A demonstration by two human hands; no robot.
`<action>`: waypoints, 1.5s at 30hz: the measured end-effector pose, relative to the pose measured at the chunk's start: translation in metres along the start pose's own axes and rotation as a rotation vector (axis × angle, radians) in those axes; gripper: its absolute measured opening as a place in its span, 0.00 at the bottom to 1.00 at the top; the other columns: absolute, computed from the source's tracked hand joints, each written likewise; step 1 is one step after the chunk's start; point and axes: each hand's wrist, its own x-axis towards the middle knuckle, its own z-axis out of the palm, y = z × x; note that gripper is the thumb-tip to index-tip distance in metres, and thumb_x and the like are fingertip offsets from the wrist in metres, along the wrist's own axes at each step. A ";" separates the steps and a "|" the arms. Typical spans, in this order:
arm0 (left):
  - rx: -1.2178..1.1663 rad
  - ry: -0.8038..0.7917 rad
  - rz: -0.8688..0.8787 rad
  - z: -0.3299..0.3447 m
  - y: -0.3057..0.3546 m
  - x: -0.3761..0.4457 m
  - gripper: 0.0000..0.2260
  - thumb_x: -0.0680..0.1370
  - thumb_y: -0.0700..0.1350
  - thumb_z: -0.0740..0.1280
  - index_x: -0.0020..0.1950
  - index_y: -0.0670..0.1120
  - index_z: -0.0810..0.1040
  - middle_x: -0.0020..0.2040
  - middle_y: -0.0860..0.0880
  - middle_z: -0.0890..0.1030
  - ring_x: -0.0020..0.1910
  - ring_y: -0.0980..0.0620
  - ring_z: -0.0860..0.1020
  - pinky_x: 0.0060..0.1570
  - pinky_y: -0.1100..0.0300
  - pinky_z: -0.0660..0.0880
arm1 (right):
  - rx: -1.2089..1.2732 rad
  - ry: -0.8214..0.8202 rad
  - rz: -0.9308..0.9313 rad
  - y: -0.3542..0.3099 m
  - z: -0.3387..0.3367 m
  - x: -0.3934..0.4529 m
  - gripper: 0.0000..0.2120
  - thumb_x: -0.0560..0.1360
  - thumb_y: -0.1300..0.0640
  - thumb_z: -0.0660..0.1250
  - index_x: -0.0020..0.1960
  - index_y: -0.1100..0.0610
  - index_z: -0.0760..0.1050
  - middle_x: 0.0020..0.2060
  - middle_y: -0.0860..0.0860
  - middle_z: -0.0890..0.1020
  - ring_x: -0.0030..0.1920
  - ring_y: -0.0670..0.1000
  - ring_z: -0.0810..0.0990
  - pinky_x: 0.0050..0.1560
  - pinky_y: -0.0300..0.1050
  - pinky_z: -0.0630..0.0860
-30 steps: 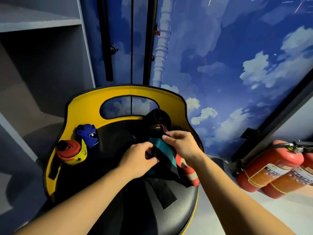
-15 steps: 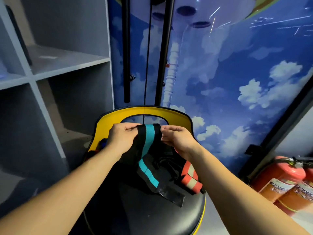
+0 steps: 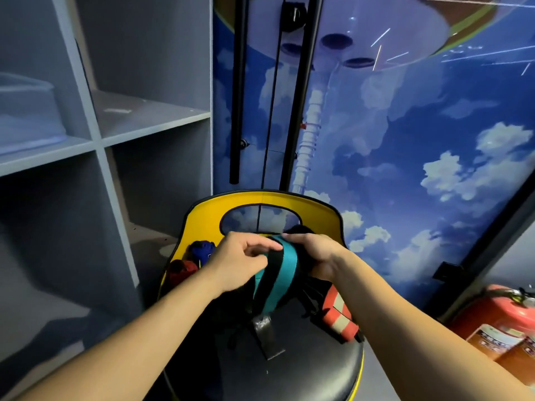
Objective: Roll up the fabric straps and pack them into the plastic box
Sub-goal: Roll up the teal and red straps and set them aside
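Left hand (image 3: 237, 257): fingers curling onto the top edge of the black and teal strap (image 3: 279, 273), pinching it from the left side.

Right hand (image 3: 317, 256): gripping the same strap from the right, fingers wrapping over its upper end, level with the left hand and just beside it.

Black and teal strap: being held up between both hands above the stool (image 3: 304, 369); its length is hanging down below the hands, with a black tab (image 3: 267, 340) at the lower end lying on the seat.

Orange and white strap (image 3: 340, 312): lying on the seat below the right wrist, partly rolled.

Blue roll (image 3: 202, 250): sitting to the left of the left hand, against the yellow backrest (image 3: 260, 199).

Red roll (image 3: 181, 270): sitting just beside the blue roll, below and left of the left hand.

Shelf unit (image 3: 98, 134): standing well to the left of the hands; a clear plastic box (image 3: 26, 117) is resting in its upper left compartment.

Fire extinguisher (image 3: 498, 322): standing on the floor far to the right of the right arm.
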 end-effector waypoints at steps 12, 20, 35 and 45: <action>-0.747 0.091 -0.669 -0.006 -0.031 0.044 0.20 0.76 0.57 0.71 0.58 0.42 0.84 0.52 0.43 0.86 0.52 0.43 0.84 0.56 0.49 0.78 | -0.336 -0.153 -0.468 0.031 -0.004 -0.016 0.08 0.78 0.66 0.69 0.56 0.62 0.82 0.54 0.58 0.86 0.55 0.56 0.84 0.61 0.52 0.79; -0.649 0.151 -0.316 0.000 -0.008 0.051 0.14 0.80 0.32 0.65 0.62 0.45 0.80 0.55 0.44 0.86 0.57 0.45 0.83 0.60 0.49 0.78 | -0.168 -0.105 -0.329 0.026 -0.019 -0.007 0.15 0.75 0.53 0.64 0.57 0.55 0.84 0.56 0.55 0.85 0.57 0.56 0.82 0.62 0.52 0.74; -0.929 0.080 -0.399 -0.023 0.003 0.043 0.11 0.70 0.46 0.64 0.47 0.41 0.78 0.40 0.42 0.81 0.38 0.46 0.80 0.41 0.55 0.77 | 0.013 -0.079 -0.538 -0.035 0.019 -0.027 0.07 0.79 0.63 0.68 0.55 0.65 0.81 0.44 0.57 0.84 0.41 0.52 0.84 0.40 0.42 0.80; -0.626 0.141 -0.197 -0.024 0.039 0.051 0.11 0.81 0.38 0.66 0.63 0.40 0.80 0.54 0.42 0.86 0.54 0.44 0.85 0.56 0.48 0.81 | -0.120 0.004 -0.525 0.001 0.003 -0.034 0.06 0.76 0.59 0.70 0.52 0.59 0.82 0.50 0.59 0.85 0.53 0.59 0.83 0.61 0.54 0.75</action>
